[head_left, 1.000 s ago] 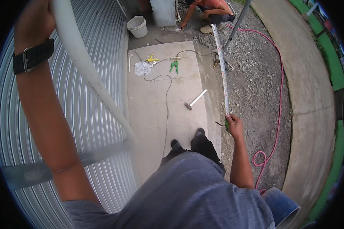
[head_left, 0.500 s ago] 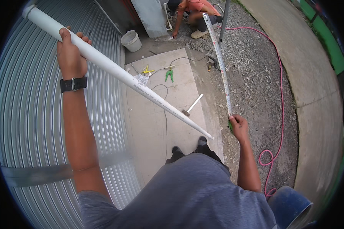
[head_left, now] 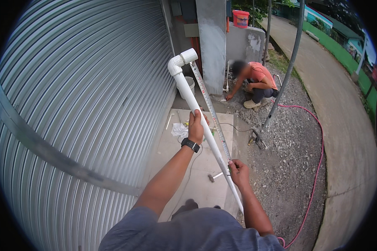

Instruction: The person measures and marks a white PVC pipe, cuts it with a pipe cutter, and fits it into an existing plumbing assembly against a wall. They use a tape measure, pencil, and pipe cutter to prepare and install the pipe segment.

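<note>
In the head view, your left hand [head_left: 196, 129] is curled closed around the upper part of a white pipe [head_left: 213, 148], which slants across the tiled floor [head_left: 166, 147], its far end down near that floor's right edge; you cannot tell from here whether it touches. Your right hand [head_left: 239, 172] is bunched, fingers pinched about the base of a tape measure [head_left: 210, 109], whose case is mostly hidden. The blade's tip stands by the mouth of the elbow [head_left: 175, 65], and whether it hooks on is unclear. With so much blade unsupported, it could buckle or whip back if the tip slips; a reading could be off because blade and pipe diverge. One hand carries the pipe, so its weighted top might swing into the shutter [head_left: 88, 104]. A careless step could find the hammer [head_left: 211, 178] near the floor's right edge. For materials, the pipe is smooth, round plastic, its elbow bent squarely; the blade is a thin, flat metal ribbon with fine marks; the shutter is glossy ribbed metal; beyond the pale, flat tiles lies coarse grey gravel [head_left: 280, 146].
</note>
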{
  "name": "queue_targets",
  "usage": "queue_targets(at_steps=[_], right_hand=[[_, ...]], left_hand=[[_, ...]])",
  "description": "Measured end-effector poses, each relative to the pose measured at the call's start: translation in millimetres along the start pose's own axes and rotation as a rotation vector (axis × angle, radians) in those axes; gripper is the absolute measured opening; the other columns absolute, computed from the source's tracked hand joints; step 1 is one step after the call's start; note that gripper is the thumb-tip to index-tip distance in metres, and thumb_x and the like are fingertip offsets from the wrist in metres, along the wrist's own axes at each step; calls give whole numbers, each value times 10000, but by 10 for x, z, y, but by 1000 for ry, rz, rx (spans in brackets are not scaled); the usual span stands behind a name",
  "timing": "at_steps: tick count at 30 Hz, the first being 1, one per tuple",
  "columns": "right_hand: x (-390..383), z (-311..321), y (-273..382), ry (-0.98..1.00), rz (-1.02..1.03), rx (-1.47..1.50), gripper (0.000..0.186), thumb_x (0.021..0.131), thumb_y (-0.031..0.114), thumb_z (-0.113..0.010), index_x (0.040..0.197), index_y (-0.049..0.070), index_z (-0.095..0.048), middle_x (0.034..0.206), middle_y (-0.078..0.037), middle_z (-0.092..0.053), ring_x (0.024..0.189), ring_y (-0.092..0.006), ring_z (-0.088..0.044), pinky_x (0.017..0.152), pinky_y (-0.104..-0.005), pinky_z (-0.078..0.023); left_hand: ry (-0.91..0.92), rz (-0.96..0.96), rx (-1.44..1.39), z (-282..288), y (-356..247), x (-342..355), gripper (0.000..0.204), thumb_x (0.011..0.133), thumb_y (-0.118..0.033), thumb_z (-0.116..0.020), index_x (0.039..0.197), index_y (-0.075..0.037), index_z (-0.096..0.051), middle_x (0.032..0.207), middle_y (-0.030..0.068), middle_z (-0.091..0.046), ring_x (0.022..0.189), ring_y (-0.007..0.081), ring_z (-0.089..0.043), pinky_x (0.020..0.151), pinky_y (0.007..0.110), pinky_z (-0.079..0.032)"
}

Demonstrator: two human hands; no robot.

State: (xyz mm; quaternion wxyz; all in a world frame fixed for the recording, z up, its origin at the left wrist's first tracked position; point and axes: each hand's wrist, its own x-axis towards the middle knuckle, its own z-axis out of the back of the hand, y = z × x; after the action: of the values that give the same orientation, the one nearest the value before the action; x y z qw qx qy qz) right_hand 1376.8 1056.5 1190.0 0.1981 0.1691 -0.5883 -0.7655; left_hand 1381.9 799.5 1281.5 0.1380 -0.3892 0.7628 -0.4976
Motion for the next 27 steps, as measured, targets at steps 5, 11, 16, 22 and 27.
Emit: queue_targets(at_steps=[5,11,16,22,27], right_hand=[[181,-423,10,18,68,-21,253,987,209,-655,981,-37,-713,716,-81,-660,656,-126,-603,629,-297,-494],[309,-859,-128,105,1,49,263,979,213,-668,979,-46,-711,707,-77,-655,645,-126,-601,607,-302,-491],[373,-1002,-274,115,14,13,265,973,212,-674,998,-47,-726,733,-95,-680,666,-153,-638,642,-314,-512],[370,-1038,-356,86,98,-30,235,978,185,-674,980,-45,-725,729,-30,-660,643,-90,-582,594,-260,-471],[349,-1035,-332,86,96,-55,238,976,185,-673,989,-47,-725,725,-33,-659,642,-97,-584,595,-269,-474]], left_hand=[[-48,-46,130,146,-52,22,493,1088,-511,-397,1311,-77,-470,890,46,-570,787,156,-573,776,336,-506],[91,79,-101,488,-59,58,602,1065,-594,-358,1301,-50,-455,890,48,-557,799,166,-576,794,344,-507],[46,40,67,617,-57,53,663,1032,-644,-351,1306,-44,-424,876,43,-541,796,159,-567,776,331,-506],[166,-119,206,662,-70,1,608,1047,-582,-398,1305,-32,-398,862,39,-525,794,150,-572,772,332,-516],[142,-93,204,638,-108,-10,594,1059,-573,-364,1294,-29,-405,851,41,-529,765,142,-570,749,322,-521]])
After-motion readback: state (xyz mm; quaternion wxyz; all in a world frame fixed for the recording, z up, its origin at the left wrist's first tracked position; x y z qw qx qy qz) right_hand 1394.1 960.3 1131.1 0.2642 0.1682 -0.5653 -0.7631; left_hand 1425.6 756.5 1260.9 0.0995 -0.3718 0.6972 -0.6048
